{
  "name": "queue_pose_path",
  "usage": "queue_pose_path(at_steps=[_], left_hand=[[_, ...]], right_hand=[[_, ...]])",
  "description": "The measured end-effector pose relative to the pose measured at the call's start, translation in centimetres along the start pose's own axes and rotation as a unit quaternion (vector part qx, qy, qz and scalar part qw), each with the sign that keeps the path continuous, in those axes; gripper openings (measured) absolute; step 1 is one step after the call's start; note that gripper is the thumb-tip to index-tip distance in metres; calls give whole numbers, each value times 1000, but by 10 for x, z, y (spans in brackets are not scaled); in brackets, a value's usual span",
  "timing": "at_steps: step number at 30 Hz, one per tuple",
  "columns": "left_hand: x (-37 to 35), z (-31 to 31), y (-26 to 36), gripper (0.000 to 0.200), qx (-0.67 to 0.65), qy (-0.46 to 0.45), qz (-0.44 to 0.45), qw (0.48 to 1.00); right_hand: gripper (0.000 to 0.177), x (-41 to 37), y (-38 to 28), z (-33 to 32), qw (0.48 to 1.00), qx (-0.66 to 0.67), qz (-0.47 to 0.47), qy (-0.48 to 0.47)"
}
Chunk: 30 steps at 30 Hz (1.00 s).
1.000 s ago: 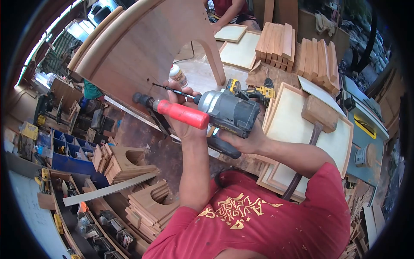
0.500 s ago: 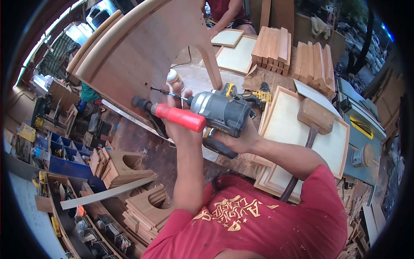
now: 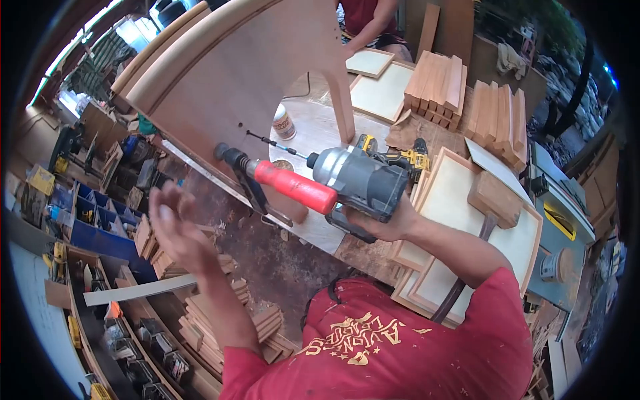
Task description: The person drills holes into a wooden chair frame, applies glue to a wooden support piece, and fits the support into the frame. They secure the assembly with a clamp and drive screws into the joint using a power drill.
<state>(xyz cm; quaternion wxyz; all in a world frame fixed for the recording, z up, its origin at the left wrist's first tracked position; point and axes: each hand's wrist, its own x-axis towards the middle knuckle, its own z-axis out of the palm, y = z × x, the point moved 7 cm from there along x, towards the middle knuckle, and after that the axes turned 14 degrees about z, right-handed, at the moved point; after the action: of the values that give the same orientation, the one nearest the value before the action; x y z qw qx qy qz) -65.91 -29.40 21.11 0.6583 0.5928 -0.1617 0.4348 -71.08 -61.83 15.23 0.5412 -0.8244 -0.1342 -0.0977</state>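
My right hand (image 3: 395,223) is wrapped round the handle of a black and grey power driver (image 3: 360,179). A long thin bit (image 3: 277,144) points from the driver toward a small hole in the large curved wooden panel (image 3: 227,80). Below the bit, a clamp with a red handle (image 3: 297,186) is fixed at the panel's lower edge. My left hand (image 3: 175,223) is raised in the air, left of the clamp, with its fingers apart and nothing in it. Behind the bit stands a white bottle (image 3: 283,123).
Another person (image 3: 373,27) is at the far side. Stacked wooden pieces (image 3: 435,83) and a yellow drill (image 3: 415,159) lie on the bench. A wooden mallet (image 3: 495,199) rests on framed panels (image 3: 443,190) at right. Blue bins (image 3: 110,243) stand at left.
My left hand has left the bit and clamp area and moved left, opening. The driver, still in my right hand, shows slightly further right, as does the whole scene.
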Motion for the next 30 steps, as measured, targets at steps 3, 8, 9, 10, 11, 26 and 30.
queue_pose_path(at_steps=[3, 8, 9, 10, 11, 26, 30], left_hand=[[70, 19, -6, 66, -65, -65, 61, 994], [135, 101, 5, 77, -210, -252, 100, 940], [138, 103, -6, 76, -226, -217, 49, 948], [136, 105, -20, 76, -240, -185, -4, 953], [132, 106, -33, 75, -250, -157, -61, 953], [115, 109, -42, 68, -256, -236, -37, 937], [111, 112, -37, 84, -249, -242, -67, 935]], right_hand=[[44, 1, -3, -1, 1000, -10, -4, 18], [36, 1, -16, -5, 998, -46, -31, 27], [36, 2, -19, -7, 996, -66, -55, 34], [35, 1, -21, -8, 993, -83, -76, 42], [35, -1, -13, -8, 999, -26, -23, 23], [38, 18, -11, 9, 989, -142, -52, 3], [43, 20, 8, 17, 976, -207, -67, -13]])
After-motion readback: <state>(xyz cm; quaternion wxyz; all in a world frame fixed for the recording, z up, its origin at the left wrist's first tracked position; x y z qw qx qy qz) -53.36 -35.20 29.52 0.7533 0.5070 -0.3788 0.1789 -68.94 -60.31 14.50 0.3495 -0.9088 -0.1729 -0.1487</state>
